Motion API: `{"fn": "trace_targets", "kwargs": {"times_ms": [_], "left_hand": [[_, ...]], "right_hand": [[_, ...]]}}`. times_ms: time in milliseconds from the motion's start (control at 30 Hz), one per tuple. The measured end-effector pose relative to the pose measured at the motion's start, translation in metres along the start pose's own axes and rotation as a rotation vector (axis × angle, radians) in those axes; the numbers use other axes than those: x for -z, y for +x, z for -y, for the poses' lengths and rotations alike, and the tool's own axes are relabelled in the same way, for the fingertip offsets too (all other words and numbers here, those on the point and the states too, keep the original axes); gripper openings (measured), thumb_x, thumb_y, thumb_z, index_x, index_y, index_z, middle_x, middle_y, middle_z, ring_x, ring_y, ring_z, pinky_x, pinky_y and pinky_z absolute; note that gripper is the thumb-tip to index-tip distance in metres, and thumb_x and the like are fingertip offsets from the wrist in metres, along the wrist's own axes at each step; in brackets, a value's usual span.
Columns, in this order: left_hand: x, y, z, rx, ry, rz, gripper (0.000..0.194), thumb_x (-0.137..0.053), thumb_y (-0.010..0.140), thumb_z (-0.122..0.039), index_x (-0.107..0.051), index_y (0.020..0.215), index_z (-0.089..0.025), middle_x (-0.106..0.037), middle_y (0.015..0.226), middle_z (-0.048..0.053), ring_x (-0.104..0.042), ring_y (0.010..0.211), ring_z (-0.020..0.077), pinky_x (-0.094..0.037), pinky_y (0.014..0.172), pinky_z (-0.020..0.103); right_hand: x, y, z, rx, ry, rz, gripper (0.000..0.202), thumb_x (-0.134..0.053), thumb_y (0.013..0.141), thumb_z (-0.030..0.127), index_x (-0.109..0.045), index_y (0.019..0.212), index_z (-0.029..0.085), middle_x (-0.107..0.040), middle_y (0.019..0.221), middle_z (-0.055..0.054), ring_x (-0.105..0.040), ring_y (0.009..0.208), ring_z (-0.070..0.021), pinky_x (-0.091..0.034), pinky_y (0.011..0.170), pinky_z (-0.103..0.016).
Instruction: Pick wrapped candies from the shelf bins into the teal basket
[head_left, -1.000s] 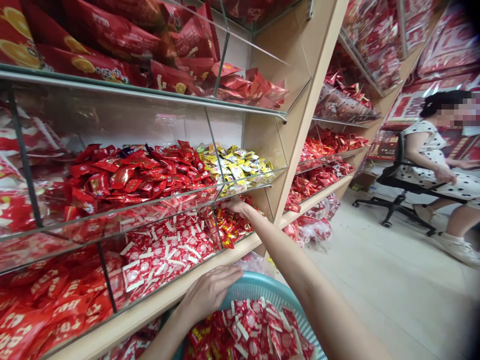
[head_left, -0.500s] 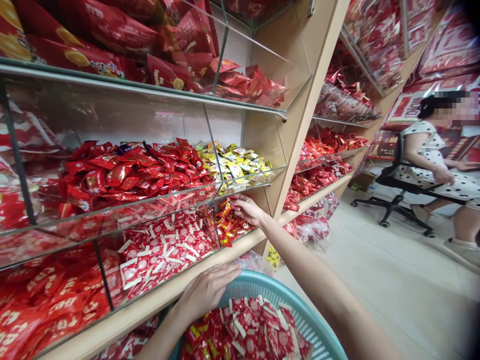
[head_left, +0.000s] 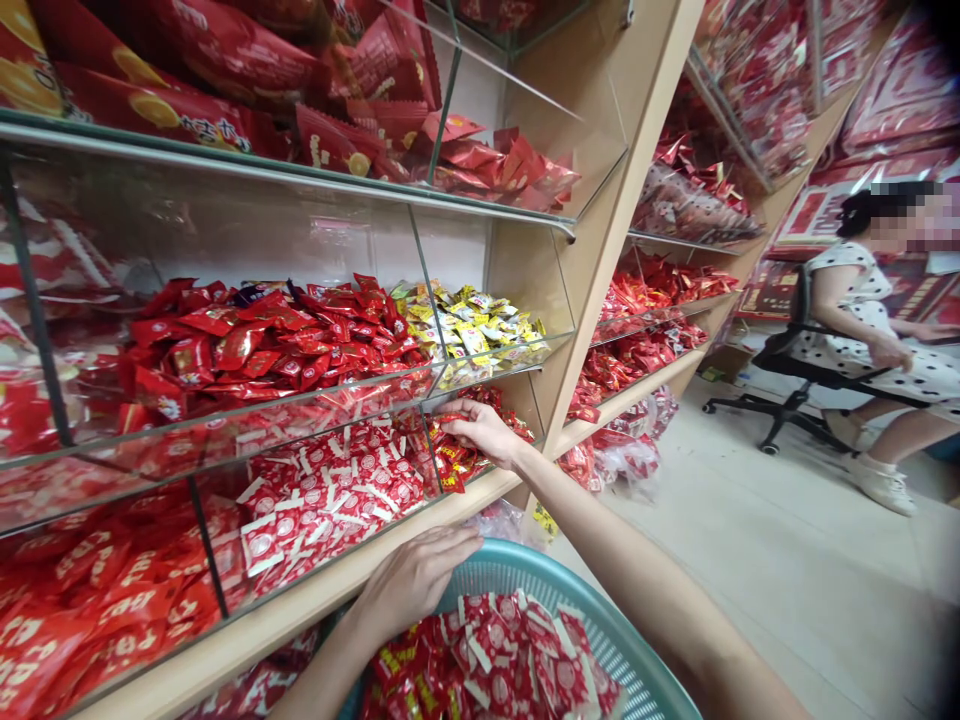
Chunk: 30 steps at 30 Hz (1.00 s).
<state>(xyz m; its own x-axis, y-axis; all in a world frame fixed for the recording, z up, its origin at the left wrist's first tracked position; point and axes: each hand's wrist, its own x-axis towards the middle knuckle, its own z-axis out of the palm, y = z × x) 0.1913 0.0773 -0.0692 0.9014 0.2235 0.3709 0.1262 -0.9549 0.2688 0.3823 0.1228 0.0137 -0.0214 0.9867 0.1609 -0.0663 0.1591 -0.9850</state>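
My right hand [head_left: 484,430] reaches over the front glass of a small shelf compartment. Its fingers stretch left over red-and-yellow wrapped candies [head_left: 454,472], with the thumb apart from them; the fingertips are partly lost against the red wrappers, and I make out no candy held. My left hand [head_left: 412,575] lies across the near-shelf rim of a teal plastic basket [head_left: 574,575], fingers straight and side by side, thumb hidden. Inside the basket are red-and-white candy packets [head_left: 510,650] and, at its left, red-and-yellow wrapped candies [head_left: 409,665].
Left of my right hand is a bin of red-and-white packets [head_left: 330,500]. Red sweets [head_left: 262,340] and yellow-and-white sweets [head_left: 480,325] fill the shelf above. Glass dividers and a wooden upright [head_left: 592,330] bound the compartments. A person [head_left: 855,300] sits on a wheeled chair at right.
My right hand has moved slightly left and down within the candy compartment, its fingers reaching further out. My left hand and the basket stay put. The seated person's foot has moved.
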Motion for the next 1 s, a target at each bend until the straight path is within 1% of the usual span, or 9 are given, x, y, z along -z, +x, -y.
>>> {"fn": "trace_targets", "kwargs": {"times_ms": [67,133,233,333,467,600,733,867,1000], "left_hand": [[0.0,0.0,0.0,0.012,0.009,0.014,0.048,-0.036,0.086,-0.009,-0.039,0.131,-0.026,-0.048,0.131,0.001,-0.045,0.119,0.0148,-0.037,0.103,0.033],[-0.001,-0.001,0.001,0.015,0.011,0.019,0.05,-0.036,0.085,-0.008,-0.038,0.132,-0.026,-0.047,0.132,0.0,-0.044,0.12,0.0145,-0.036,0.103,0.033],[-0.001,-0.002,0.002,0.001,0.01,0.006,0.052,-0.036,0.085,-0.007,-0.037,0.132,-0.027,-0.046,0.132,-0.001,-0.044,0.12,0.0145,-0.036,0.103,0.033],[-0.001,-0.002,0.003,-0.005,0.017,0.012,0.052,-0.036,0.085,-0.007,-0.036,0.133,-0.028,-0.046,0.133,-0.002,-0.043,0.121,0.0146,-0.037,0.103,0.032],[-0.001,-0.002,0.003,0.017,0.036,0.0,0.052,-0.038,0.085,-0.008,-0.038,0.132,-0.03,-0.046,0.132,-0.003,-0.044,0.12,0.0141,-0.037,0.102,0.03],[-0.002,-0.002,0.003,0.007,0.039,-0.009,0.051,-0.038,0.085,-0.008,-0.039,0.131,-0.029,-0.047,0.132,-0.002,-0.045,0.119,0.0148,-0.038,0.102,0.03],[-0.002,-0.002,0.002,0.014,0.047,0.009,0.05,-0.037,0.085,-0.009,-0.039,0.131,-0.029,-0.046,0.132,-0.002,-0.045,0.12,0.0145,-0.037,0.102,0.03],[-0.001,-0.002,0.001,0.015,0.036,0.007,0.053,-0.038,0.084,-0.007,-0.038,0.132,-0.029,-0.046,0.132,-0.002,-0.044,0.12,0.0148,-0.037,0.102,0.031],[-0.001,-0.002,0.001,0.011,0.02,0.002,0.054,-0.037,0.084,-0.006,-0.037,0.132,-0.029,-0.046,0.132,-0.002,-0.045,0.119,0.0139,-0.037,0.102,0.03]], "right_hand": [[-0.002,-0.007,-0.001,0.107,-0.169,-0.012,0.027,-0.064,0.062,0.019,-0.061,0.088,0.015,-0.061,0.079,0.001,-0.05,0.06,-0.0057,-0.039,0.056,-0.019],[-0.002,-0.014,-0.004,0.193,-0.302,0.012,0.025,-0.06,0.065,0.017,-0.062,0.089,0.015,-0.062,0.088,-0.001,-0.054,0.071,-0.009,-0.042,0.066,-0.022],[0.001,-0.022,-0.009,0.263,-0.461,0.035,0.025,-0.058,0.065,0.015,-0.063,0.09,0.015,-0.063,0.092,-0.003,-0.056,0.084,-0.0133,-0.042,0.077,-0.027],[0.004,-0.028,-0.011,0.306,-0.557,0.012,0.03,-0.056,0.065,0.01,-0.064,0.093,0.015,-0.062,0.096,-0.005,-0.055,0.091,-0.0152,-0.04,0.085,-0.029],[0.007,-0.032,-0.012,0.316,-0.571,0.006,0.043,-0.051,0.064,0.004,-0.062,0.103,0.017,-0.06,0.104,-0.005,-0.054,0.096,-0.0161,-0.039,0.089,-0.03],[0.014,-0.033,-0.015,0.288,-0.534,0.004,0.051,-0.054,0.065,0.007,-0.054,0.115,0.018,-0.058,0.11,-0.004,-0.052,0.102,-0.0172,-0.04,0.09,-0.031],[0.017,-0.029,-0.018,0.32,-0.613,-0.075,0.042,-0.055,0.065,0.008,-0.058,0.106,0.017,-0.059,0.106,-0.005,-0.054,0.098,-0.0167,-0.04,0.089,-0.032],[0.009,-0.018,-0.015,0.359,-0.759,-0.129,0.033,-0.052,0.065,0.006,-0.062,0.095,0.016,-0.06,0.098,-0.006,-0.054,0.093,-0.016,-0.041,0.088,-0.031],[-0.007,-0.006,-0.004,0.321,-0.926,-0.112,0.037,-0.05,0.066,0.008,-0.061,0.101,0.015,-0.057,0.102,-0.009,-0.052,0.097,-0.0188,-0.039,0.091,-0.032]]}}
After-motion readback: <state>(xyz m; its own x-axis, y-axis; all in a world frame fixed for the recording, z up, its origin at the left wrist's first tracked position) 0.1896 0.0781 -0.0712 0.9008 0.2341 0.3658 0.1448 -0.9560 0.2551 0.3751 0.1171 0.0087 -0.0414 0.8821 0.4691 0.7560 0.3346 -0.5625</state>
